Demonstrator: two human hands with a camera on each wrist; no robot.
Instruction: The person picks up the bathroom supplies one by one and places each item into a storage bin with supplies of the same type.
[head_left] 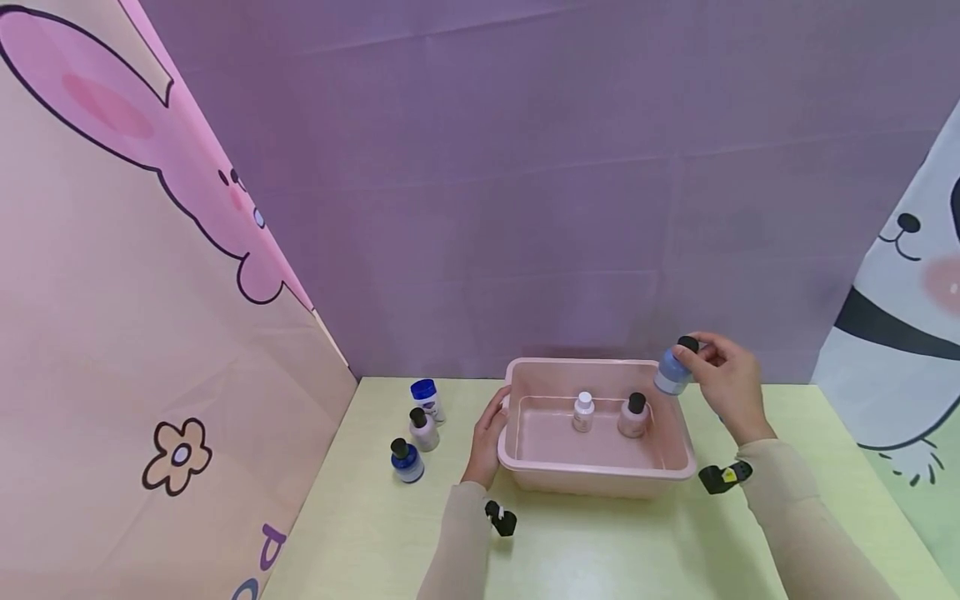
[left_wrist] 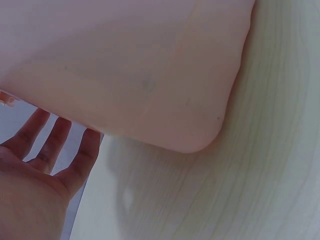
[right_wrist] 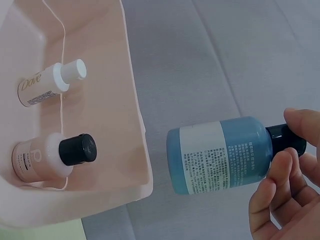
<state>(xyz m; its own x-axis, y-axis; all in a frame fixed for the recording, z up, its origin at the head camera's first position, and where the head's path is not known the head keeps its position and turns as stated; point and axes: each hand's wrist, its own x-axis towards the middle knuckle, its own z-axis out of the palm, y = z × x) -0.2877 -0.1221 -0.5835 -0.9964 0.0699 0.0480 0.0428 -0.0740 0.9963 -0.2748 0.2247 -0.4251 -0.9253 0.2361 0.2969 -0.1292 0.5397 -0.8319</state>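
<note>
A blue bottle with a black cap and a white label is pinched at its cap by my right hand. In the head view it hangs over the right back corner of a pink plastic basin; the right wrist view shows it beside the rim. My left hand holds the basin's left end, its fingers up against the rim. Inside the basin stand a white Dove bottle with a white cap and a pale pink bottle with a black cap.
Left of the basin, three bottles stand on the light wooden table: one with a blue lid, a pale one with a black cap, and a dark blue one. A purple cloth hangs behind the table.
</note>
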